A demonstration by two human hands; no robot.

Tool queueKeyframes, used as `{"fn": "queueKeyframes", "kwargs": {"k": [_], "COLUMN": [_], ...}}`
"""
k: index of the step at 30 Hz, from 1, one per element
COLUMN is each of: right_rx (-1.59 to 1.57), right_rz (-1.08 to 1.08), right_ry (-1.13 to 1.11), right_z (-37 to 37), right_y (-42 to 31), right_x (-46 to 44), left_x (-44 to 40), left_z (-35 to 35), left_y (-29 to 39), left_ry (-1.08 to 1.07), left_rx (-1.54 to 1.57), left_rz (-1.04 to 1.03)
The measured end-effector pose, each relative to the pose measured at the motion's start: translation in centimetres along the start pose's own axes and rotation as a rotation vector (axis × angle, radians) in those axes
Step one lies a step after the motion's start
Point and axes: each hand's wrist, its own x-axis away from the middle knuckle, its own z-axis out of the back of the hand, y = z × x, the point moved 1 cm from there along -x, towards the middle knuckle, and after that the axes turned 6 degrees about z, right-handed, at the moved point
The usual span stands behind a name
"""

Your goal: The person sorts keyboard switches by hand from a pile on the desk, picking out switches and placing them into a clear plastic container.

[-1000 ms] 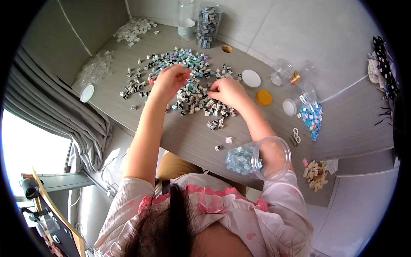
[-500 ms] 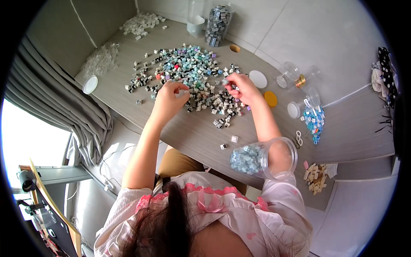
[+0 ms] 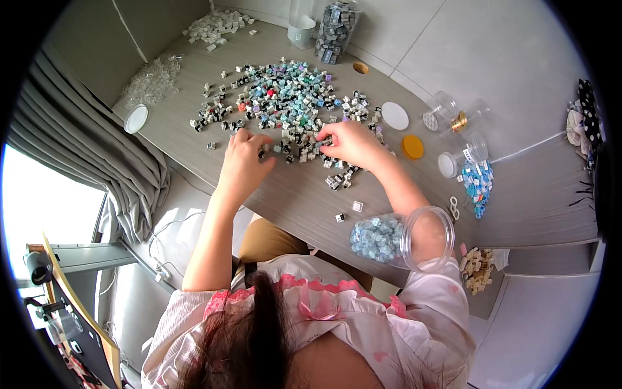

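Note:
A wide pile of small keyboard switches, in pale teal, white and black with a few red and purple ones, spreads over the desk. My left hand is at the pile's near left edge, thumb and forefinger apart around a dark switch. Palm down over the pile's right side, my right hand has curled fingers with their tips among black and white switches. Whatever is inside its palm is hidden. A clear jar, partly filled with blue-grey switches, lies on its side at the near desk edge, its mouth at my right forearm.
A tall jar of grey switches stands at the back. White and yellow lids lie to the right, beside several clear jars and blue pieces. Clear and white pieces lie at far left.
My right hand has moved left and down onto the pile; a pale piece that showed in its fingers is out of sight. My left hand has shifted slightly left and its fingers have spread.

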Motion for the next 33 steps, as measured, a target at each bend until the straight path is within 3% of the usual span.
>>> {"fn": "queueKeyframes", "kwargs": {"k": [7,11,14,15,18,22,29,33], "right_rx": [-0.020,-0.643,-1.659,-1.705,-1.809,-1.783,-1.839,-1.424], "right_rz": [0.026,-0.029,-0.199,-0.228,-0.235,-0.255,-0.081,-0.154], "right_ry": [0.022,0.203,0.037,0.089,0.095,0.095,0.146,0.123], "right_z": [0.2,-0.1,0.1,0.2,-0.2,0.2,1.5,2.0], "right_y": [-0.1,2.3,4.5,3.8,4.6,4.6,3.2,3.6], "right_x": [-0.3,0.3,1.7,2.2,3.0,3.8,5.2,6.0], "left_x": [-0.1,-0.3,-0.7,-1.0,-1.6,-1.1,0.4,1.2], "left_z": [-1.6,-1.6,-0.6,-0.9,-1.3,-1.5,-2.4,-3.5], "left_y": [0.3,0.4,1.4,0.8,-0.2,0.7,2.4,3.3], "left_ry": [0.064,0.132,0.072,-0.006,-0.157,-0.325,-0.527,-0.474], "left_rx": [-0.058,0.014,0.333,0.463,1.412,1.867,2.006,1.795], "left_rz": [-0.056,-0.098,0.130,0.235,0.439,0.624,0.689,0.702]}}
